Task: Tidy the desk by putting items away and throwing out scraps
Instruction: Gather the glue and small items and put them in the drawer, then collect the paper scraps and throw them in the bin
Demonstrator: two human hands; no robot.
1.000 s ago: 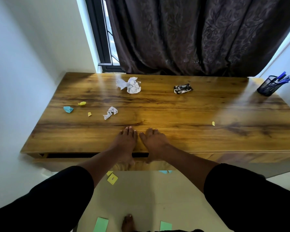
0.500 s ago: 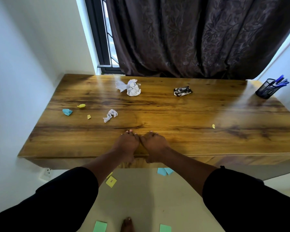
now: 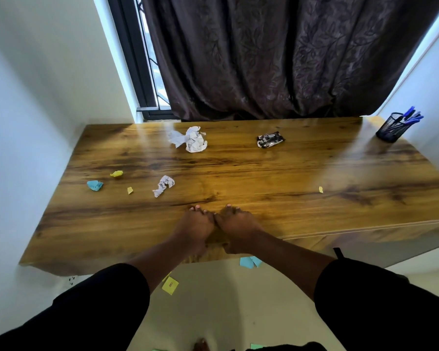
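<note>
Walls (image 3: 36, 84) close the wooden desk (image 3: 276, 173) in at nine and three o'clock, a dark curtain (image 3: 264, 54) and a strip of window (image 3: 147, 59) shut off twelve o'clock, and the only free edge is the front one at six o'clock, where pale floor (image 3: 226, 300) opens toward the person. The desktop is a wide plank of glossy brown grain, bare through its middle and right half, with room to sweep across between the litter. Both hands sit side by side at the front edge, knuckles almost touching: the left hand (image 3: 194, 228) and the right hand (image 3: 235, 225) have fingers curled down onto the top and thumbs dropped over the front face, holding nothing but the edge itself. One mesh pen cup (image 3: 389, 130) with blue pens stands at the far corner at two o'clock, against the right wall. Scraps on the top, by size: one large crumpled white paper (image 3: 192, 139) at eleven o'clock near the back edge, one black crumpled wrapper (image 3: 269, 140) at one o'clock, one small white paper wad (image 3: 164, 185) just beyond the left hand, one blue scrap (image 3: 94, 185) and one yellow crumple (image 3: 116, 173) near the left edge at ten o'clock, and two tiny yellow bits (image 3: 130, 190) apart, one left, one right. On the floor lie one yellow note (image 3: 170, 285), blue scraps under the edge, and green pieces near the bottom.
</note>
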